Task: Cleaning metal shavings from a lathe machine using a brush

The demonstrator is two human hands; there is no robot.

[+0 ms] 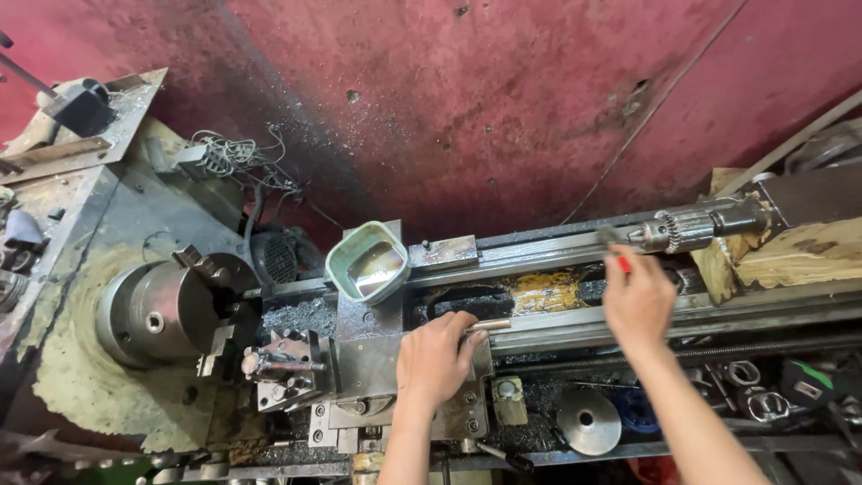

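On the grimy grey lathe bed (539,256): left hand (437,355) pinches a short brass-coloured rod (488,325), steadying it; right hand (636,301) grips a red-handled brush (614,249) near the drill chuck (682,231).

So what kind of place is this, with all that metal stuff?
Most likely a metal workshop. There is a lathe with a round chuck, a drill chuck on its far end, and dark metal shavings on the machine's bed. The left hand holds a small metal rod.

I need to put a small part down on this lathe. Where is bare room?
Bare: the rails between the green tub and the drill chuck. Crowded: the tool post by the left hand, and the tray under the right hand.
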